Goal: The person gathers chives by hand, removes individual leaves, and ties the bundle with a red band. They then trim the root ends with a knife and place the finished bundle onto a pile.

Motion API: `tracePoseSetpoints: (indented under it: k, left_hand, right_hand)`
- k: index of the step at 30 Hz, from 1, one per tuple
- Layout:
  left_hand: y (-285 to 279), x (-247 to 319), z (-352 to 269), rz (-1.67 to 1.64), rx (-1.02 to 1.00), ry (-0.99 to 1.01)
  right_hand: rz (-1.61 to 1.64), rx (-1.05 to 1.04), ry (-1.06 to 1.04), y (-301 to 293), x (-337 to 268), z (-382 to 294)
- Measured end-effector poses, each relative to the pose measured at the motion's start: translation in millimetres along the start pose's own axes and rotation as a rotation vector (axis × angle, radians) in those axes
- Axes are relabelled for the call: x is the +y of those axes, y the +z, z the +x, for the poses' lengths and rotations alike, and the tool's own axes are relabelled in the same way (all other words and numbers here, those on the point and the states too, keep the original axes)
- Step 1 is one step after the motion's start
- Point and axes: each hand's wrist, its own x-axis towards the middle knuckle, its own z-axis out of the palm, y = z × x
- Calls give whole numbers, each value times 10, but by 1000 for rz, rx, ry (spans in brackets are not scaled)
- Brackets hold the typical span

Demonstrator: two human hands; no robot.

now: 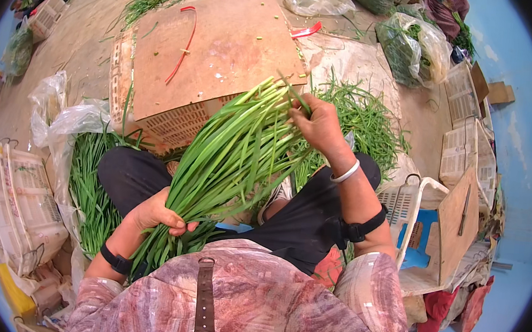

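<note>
A thick bunch of garlic chives (234, 144) slants across my lap, pale stem ends up toward the board and leaf tips down by my shirt. My left hand (163, 213) is wrapped round its leafy lower part. At the stem ends, my right hand (316, 120) pinches a loose green blade (297, 92) between thumb and fingers. Just beyond the bunch lies a wooden board (230, 42) on a plastic crate (173, 128). A thin red strip (188, 48) and small stem scraps rest on the board.
Loose chives (356, 122) are heaped on the floor to the right. More chives (93, 188) fill a clear plastic bag at my left. White plastic crates (27, 205) stand on the left, another crate (411, 199) on the right. Another person (446, 10) is at the upper right, beside a stuffed bag (414, 48).
</note>
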Motion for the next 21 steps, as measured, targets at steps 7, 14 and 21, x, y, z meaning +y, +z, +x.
tracePoseSetpoints:
  k: [7,14,21]
  left_hand:
    - [1,-21,-33,-41,12,27]
    - [-92,-71,-62,-47,-20,42]
    - [-5,-11,-42,16,67,57]
  right_hand:
    - [-529,224,-121,-407,161,136]
    - [-1052,220,611,-1222,942,161]
    - [494,135,323,-462,-217,91]
